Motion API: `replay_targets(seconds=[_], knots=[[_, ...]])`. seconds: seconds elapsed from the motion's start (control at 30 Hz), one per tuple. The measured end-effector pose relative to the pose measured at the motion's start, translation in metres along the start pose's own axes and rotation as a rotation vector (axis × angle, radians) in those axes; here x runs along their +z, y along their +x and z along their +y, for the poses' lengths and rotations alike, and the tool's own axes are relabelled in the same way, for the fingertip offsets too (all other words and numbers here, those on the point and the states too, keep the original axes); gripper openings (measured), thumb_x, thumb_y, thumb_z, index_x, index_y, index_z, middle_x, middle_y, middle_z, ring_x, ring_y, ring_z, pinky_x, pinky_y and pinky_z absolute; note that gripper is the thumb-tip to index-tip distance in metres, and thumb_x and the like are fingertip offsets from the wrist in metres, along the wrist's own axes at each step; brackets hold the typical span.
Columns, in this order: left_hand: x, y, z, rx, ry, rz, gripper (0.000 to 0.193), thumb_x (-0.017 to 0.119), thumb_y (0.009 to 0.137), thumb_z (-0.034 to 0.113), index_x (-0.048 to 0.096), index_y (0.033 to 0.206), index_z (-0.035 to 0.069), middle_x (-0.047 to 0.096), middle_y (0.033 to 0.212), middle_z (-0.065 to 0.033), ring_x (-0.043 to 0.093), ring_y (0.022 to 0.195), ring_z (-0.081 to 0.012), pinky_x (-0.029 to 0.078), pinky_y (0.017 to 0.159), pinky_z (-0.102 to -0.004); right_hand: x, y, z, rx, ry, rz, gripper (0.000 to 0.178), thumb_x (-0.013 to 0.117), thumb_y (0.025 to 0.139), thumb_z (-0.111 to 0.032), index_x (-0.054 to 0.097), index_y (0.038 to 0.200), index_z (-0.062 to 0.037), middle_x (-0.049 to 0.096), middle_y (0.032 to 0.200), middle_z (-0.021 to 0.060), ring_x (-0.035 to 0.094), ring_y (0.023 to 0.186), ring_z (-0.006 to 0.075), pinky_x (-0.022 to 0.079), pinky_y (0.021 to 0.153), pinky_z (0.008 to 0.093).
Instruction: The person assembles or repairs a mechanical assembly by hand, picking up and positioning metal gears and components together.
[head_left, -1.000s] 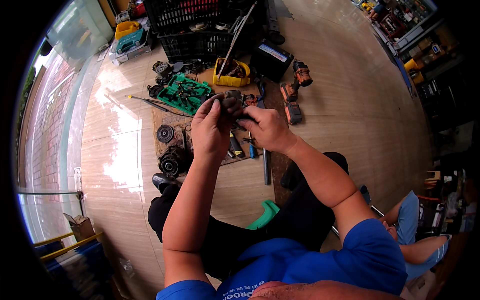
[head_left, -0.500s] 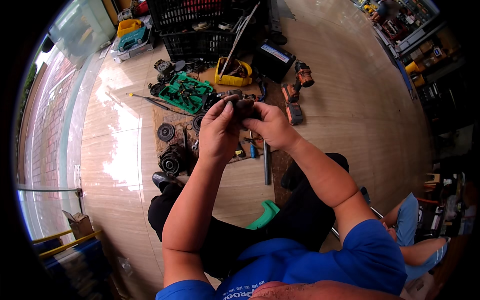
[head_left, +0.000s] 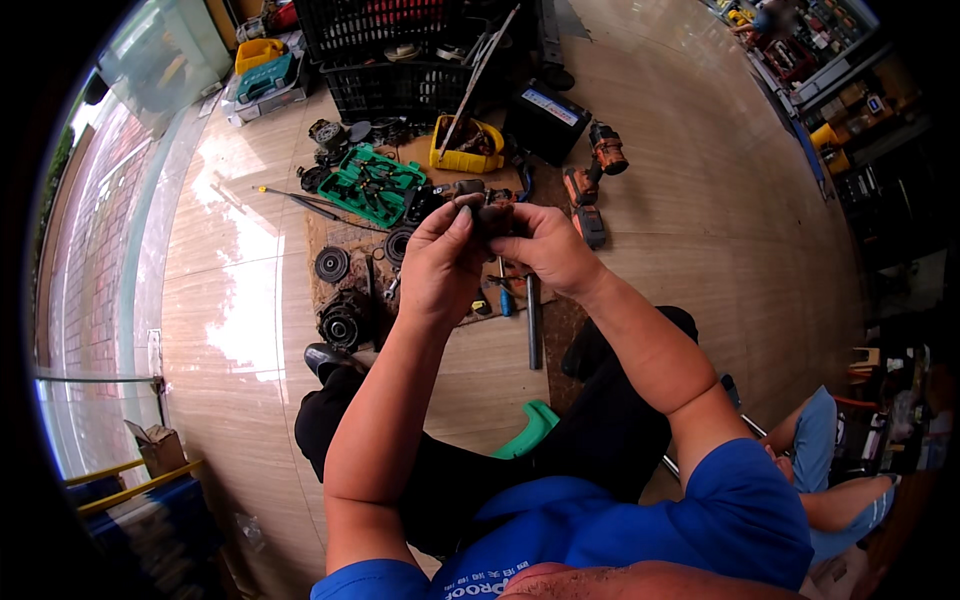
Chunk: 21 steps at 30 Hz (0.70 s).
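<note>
We see a glossy tan floor (head_left: 720, 250), bright glare (head_left: 242, 325) on its left near a glass pane (head_left: 155, 75), and cluttered shelves (head_left: 838, 74) at right.

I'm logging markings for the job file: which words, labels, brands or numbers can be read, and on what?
Blue shirt: white lettering, not copied here.
Black box: print on a blue-and-white label, not copied; its finer print is too small.
Teal case: no readable text.
Dark part in the fingers: no readable text.
</note>
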<state>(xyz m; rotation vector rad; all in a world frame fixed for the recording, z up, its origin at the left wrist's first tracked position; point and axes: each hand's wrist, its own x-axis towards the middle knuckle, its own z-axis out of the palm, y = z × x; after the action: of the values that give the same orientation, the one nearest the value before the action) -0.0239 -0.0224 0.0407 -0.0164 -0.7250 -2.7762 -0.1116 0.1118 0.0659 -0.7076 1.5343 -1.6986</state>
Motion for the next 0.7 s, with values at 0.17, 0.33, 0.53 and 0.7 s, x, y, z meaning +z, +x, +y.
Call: replay_targets(seconds=[0.17,0.33,0.53,0.7], knots=[[-0.001,-0.002,0.001,-0.017,-0.008,-0.018,0.024,0.053,0.095,0.009,0.058,0.117,-0.001,0.066,0.107,-0.0163,0.063,0.103,-0.0288,0.048,0.095,-0.0385,-0.003,0.0,0.0,0.017,0.0,-0.008,0.023,0.063,0.088,0.0,0.063,0.111,-0.0026,0.064,0.093,-0.0002,0.058,0.079,0.0055,0.049,0.068,0.0205],[0.007,-0.002,-0.003,-0.003,0.063,-0.029,0.026,0.053,0.096,0.01,0.057,0.117,-0.004,0.066,0.107,-0.0146,0.064,0.099,-0.0214,0.051,0.087,-0.0316,0.002,0.001,0.005,-0.051,0.05,0.01,0.021,0.065,0.086,-0.001,0.063,0.107,0.0008,0.065,0.097,0.0022,0.06,0.089,0.0084,0.051,0.082,0.0237],[0.009,-0.004,-0.006,-0.007,0.11,-0.02,0.027,0.053,0.096,0.009,0.058,0.118,-0.006,0.065,0.109,-0.0132,0.063,0.1,-0.019,0.049,0.089,-0.0293,-0.003,0.003,0.011,-0.096,-0.103,0.011,0.021,0.066,0.087,-0.004,0.064,0.108,-0.0016,0.065,0.095,-0.0002,0.059,0.086,0.0068,0.05,0.077,0.0227],[0.012,-0.005,-0.004,-0.007,0.134,-0.012,0.027,0.053,0.095,0.009,0.058,0.118,-0.006,0.066,0.107,-0.0125,0.063,0.097,-0.0181,0.05,0.087,-0.0287,-0.002,0.003,0.01,-0.097,-0.08,0.006,0.025,0.068,0.086,-0.003,0.064,0.11,-0.002,0.065,0.095,-0.0001,0.059,0.085,0.0069,0.05,0.077,0.0228]])
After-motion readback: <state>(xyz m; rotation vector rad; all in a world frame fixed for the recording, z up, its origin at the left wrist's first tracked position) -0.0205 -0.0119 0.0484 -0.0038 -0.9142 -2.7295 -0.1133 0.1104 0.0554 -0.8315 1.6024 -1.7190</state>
